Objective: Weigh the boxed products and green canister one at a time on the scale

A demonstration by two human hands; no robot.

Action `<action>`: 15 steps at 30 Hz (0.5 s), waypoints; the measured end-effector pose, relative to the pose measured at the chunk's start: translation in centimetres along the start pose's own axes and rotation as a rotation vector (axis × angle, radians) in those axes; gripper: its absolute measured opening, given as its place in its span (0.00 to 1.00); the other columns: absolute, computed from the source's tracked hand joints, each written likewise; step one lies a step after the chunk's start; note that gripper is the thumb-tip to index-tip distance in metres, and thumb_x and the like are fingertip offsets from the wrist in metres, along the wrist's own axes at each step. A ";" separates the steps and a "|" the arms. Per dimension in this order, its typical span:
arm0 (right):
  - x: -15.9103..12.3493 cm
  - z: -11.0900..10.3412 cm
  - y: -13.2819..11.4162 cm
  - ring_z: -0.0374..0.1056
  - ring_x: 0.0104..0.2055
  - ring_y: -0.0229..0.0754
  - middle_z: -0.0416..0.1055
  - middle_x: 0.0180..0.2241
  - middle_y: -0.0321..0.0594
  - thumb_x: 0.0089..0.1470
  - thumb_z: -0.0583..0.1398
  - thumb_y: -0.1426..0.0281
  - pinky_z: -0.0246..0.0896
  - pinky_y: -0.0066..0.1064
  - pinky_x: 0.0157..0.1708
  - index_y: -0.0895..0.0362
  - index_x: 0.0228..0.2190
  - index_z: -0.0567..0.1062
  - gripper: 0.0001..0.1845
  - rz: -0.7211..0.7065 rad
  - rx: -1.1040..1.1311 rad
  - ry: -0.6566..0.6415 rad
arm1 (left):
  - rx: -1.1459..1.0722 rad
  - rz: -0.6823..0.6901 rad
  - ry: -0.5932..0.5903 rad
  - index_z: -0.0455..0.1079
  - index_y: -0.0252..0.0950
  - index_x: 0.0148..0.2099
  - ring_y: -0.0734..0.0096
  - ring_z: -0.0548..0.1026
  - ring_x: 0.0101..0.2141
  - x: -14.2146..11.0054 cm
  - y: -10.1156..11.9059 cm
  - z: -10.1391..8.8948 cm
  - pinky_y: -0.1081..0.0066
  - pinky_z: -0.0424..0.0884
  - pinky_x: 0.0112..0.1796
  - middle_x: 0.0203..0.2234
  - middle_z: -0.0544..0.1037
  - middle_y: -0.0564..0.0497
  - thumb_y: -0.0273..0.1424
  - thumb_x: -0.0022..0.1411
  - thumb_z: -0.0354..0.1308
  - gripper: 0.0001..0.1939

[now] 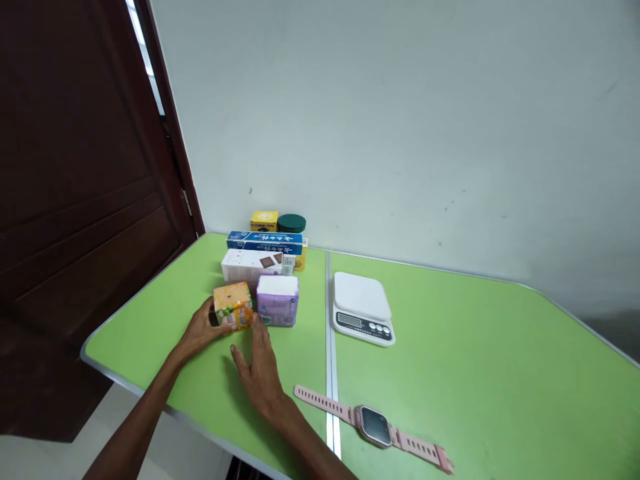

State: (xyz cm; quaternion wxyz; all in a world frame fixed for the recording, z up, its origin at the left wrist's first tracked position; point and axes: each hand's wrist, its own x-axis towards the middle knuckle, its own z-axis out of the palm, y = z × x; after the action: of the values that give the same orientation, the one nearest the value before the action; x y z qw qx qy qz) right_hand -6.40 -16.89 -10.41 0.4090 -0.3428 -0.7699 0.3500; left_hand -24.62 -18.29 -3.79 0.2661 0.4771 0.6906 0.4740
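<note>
Left hand [203, 328] is wrapped round the left side of an orange pack [233, 303], which is held snugly on the green table [475, 360], in from its left edge. Right hand [261, 373] is loosely spread, nothing gripped, pointed at the pack's right side; contact can't really be told. A purple pack [278, 303] is parked just beside, toward the table's right edge.

Ahead of the right hand [261, 370], way is blocked by purple pack [277, 305]; passage is allowed between it and white scale [361, 297].
</note>
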 end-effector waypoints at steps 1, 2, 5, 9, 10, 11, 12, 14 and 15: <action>-0.1 -0.1 -0.5 0.56 0.72 0.64 0.58 0.70 0.58 0.64 0.57 0.63 0.60 0.63 0.66 0.57 0.73 0.51 0.42 0.000 -0.009 -0.001 | 0.018 -0.014 0.013 0.69 0.35 0.60 0.48 0.83 0.49 -1.0 0.0 -0.5 0.52 0.78 0.52 0.52 0.83 0.41 0.42 0.46 0.74 0.41; -0.2 -0.2 -1.0 0.61 0.69 0.63 0.63 0.67 0.58 0.63 0.58 0.65 0.64 0.61 0.64 0.56 0.72 0.55 0.41 0.001 -0.015 -0.004 | 0.036 -0.027 0.025 0.69 0.35 0.60 0.48 0.83 0.48 -2.2 0.0 -1.0 0.52 0.79 0.52 0.52 0.83 0.41 0.43 0.47 0.74 0.40; -0.7 -1.1 -2.9 0.70 0.59 0.58 0.71 0.58 0.51 0.59 0.62 0.69 0.71 0.54 0.59 0.52 0.68 0.63 0.37 -0.022 -0.002 -0.024 | 0.094 -0.067 0.065 0.72 0.36 0.56 0.48 0.83 0.47 -6.0 0.2 -1.8 0.52 0.80 0.51 0.48 0.85 0.43 0.43 0.45 0.74 0.37; -2.1 -4.0 -4.2 0.72 0.56 0.55 0.72 0.56 0.48 0.59 0.62 0.73 0.74 0.49 0.57 0.51 0.65 0.67 0.34 -0.103 0.034 -0.025 | 0.051 -0.103 0.079 0.75 0.37 0.51 0.48 0.84 0.43 -9.8 1.6 -0.4 0.53 0.81 0.47 0.43 0.86 0.45 0.43 0.43 0.75 0.33; -2.5 -5.1 -4.1 0.72 0.56 0.55 0.73 0.56 0.48 0.60 0.62 0.72 0.74 0.49 0.56 0.50 0.65 0.67 0.33 -0.127 0.033 -0.004 | 0.019 -0.097 0.070 0.75 0.36 0.51 0.49 0.84 0.43 -10.2 2.3 0.5 0.53 0.82 0.47 0.43 0.86 0.45 0.43 0.44 0.75 0.33; -2.9 -6.4 -3.8 0.72 0.56 0.55 0.73 0.56 0.49 0.61 0.62 0.71 0.74 0.49 0.56 0.50 0.66 0.67 0.33 -0.150 0.025 0.028 | -0.012 -0.081 0.054 0.75 0.36 0.51 0.49 0.84 0.42 -10.4 3.2 1.6 0.54 0.82 0.46 0.43 0.86 0.45 0.43 0.44 0.76 0.33; -3.2 -7.9 -3.5 0.72 0.56 0.55 0.73 0.56 0.49 0.62 0.62 0.70 0.74 0.49 0.56 0.49 0.66 0.67 0.32 -0.168 0.009 0.070 | -0.040 -0.054 0.033 0.75 0.37 0.52 0.50 0.84 0.43 -10.3 4.1 2.9 0.54 0.82 0.46 0.43 0.86 0.45 0.42 0.44 0.76 0.33; -3.5 -11.3 -2.5 0.73 0.57 0.55 0.73 0.56 0.49 0.65 0.61 0.66 0.75 0.49 0.56 0.47 0.67 0.67 0.31 -0.181 -0.041 0.167 | -0.085 0.027 -0.019 0.75 0.37 0.53 0.50 0.84 0.44 -9.4 6.4 5.8 0.55 0.81 0.47 0.46 0.85 0.44 0.41 0.45 0.77 0.33; -3.4 -13.1 -2.0 0.73 0.57 0.55 0.73 0.56 0.49 0.66 0.61 0.64 0.75 0.48 0.55 0.47 0.66 0.67 0.29 -0.180 -0.073 0.217 | -0.102 0.078 -0.053 0.75 0.38 0.53 0.51 0.83 0.46 -8.6 7.5 7.4 0.56 0.80 0.48 0.47 0.85 0.44 0.40 0.46 0.78 0.33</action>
State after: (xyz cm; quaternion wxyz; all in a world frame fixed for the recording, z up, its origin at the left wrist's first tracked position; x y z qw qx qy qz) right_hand 6.01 -17.29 -4.58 0.5067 -0.3228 -0.7611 0.2445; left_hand -11.97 -22.44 -0.70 0.2897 0.5019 0.6390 0.5058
